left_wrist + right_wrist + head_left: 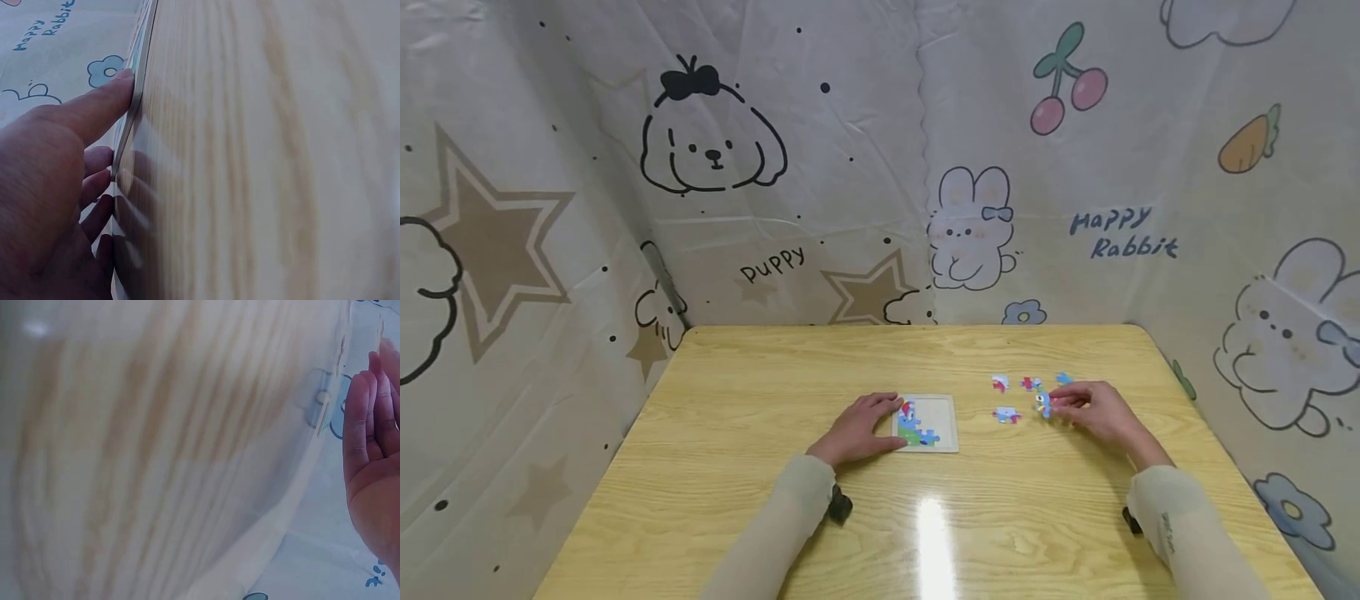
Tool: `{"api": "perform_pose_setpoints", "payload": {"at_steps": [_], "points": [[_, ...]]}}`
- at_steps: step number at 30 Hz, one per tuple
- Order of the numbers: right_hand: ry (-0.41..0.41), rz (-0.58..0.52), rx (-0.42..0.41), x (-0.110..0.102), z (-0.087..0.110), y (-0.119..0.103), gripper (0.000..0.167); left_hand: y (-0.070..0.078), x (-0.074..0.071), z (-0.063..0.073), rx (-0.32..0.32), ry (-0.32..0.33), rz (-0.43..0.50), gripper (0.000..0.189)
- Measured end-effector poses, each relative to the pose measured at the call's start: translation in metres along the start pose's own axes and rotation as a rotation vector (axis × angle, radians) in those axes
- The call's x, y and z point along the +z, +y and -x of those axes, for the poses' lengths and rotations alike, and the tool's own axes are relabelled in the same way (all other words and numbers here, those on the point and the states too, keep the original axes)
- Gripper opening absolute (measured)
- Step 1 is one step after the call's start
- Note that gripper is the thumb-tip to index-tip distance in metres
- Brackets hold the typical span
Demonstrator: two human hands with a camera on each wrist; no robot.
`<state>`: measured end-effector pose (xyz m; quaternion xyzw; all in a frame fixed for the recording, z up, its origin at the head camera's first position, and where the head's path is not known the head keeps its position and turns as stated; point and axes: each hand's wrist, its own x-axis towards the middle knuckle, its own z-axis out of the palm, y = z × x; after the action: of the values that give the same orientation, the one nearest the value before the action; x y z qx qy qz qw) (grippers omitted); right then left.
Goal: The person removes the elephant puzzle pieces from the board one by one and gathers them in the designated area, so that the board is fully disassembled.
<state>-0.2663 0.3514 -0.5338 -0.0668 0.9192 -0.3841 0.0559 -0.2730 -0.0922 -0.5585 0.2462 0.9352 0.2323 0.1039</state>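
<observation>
A square puzzle tray [956,425] with a pale rim lies on the table, its left and lower parts filled with joined colourful pieces [910,427]. My left hand [859,429] rests at the tray's left side, its fairly straight fingers near the upper corner and thumb [106,106] on the lower edge. Right of the tray, my right hand [1097,410] pinches a blue and white puzzle piece [1042,405] between thumb and fingers, above the table. In the right wrist view the right hand [378,450] shows at the edge, its held piece thin and edge-on.
Loose puzzle pieces lie around the right hand: a white and red one [1000,382], a red and blue one [1030,384], a blue one [1063,378] and a pale blue one [1006,414]. The wooden table [737,392] meets printed curtains [865,167] behind and at the sides.
</observation>
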Motion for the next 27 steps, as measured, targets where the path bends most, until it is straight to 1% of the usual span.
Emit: {"api": "perform_pose_setpoints", "payload": {"at_steps": [7, 13, 19, 27], "points": [[-0.021, 0.009, 0.009, 0.0001, -0.0006, 0.0007, 0.031, 0.0003, -0.0011, -0.0011, 0.017, 0.000, 0.005, 0.077], [-0.055, 0.013, 0.010, 0.0017, -0.0042, 0.0023, 0.030, -0.0014, -0.0008, -0.0017, 0.020, 0.003, 0.003, 0.077], [-0.051, 0.037, -0.014, 0.0064, -0.0068, 0.0054, 0.030, -0.0009, 0.0003, -0.0008, -0.001, 0.001, 0.003, 0.077], [-0.060, 0.040, -0.007, 0.0071, -0.0085, 0.0076, 0.032, -0.0019, 0.0016, -0.0004, -0.018, -0.002, -0.006, 0.078]]}}
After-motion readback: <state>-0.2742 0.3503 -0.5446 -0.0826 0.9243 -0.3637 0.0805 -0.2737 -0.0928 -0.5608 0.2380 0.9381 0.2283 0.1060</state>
